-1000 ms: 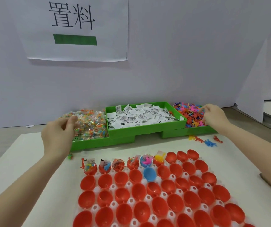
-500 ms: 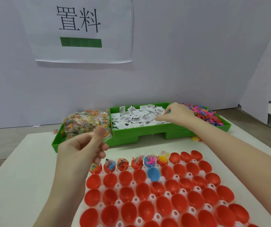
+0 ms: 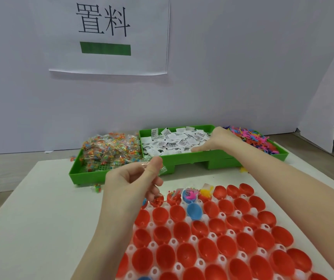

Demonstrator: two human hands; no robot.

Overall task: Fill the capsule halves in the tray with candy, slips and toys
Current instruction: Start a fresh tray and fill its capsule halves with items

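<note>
While my left hand [image 3: 134,182] is pinching a clear candy packet [image 3: 152,168] behind the tray [image 3: 232,201] of red halves [image 3: 182,231], my right hand [image 3: 218,141] is reaching, fingers extended, into the slip bin [image 3: 182,158].

Bare white table [image 3: 41,199] open at left, green bins [image 3: 182,160] walling the far side, capsule tray [image 3: 212,235] filling the near right

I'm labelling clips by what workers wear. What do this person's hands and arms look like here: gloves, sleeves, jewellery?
Both are bare. The left hand and right hand have no gloves, and no rings show. Both forearms are uncovered as far as the frame edge: no sleeve, watch or band in view. The left thumbnail is short and unpainted.
</note>
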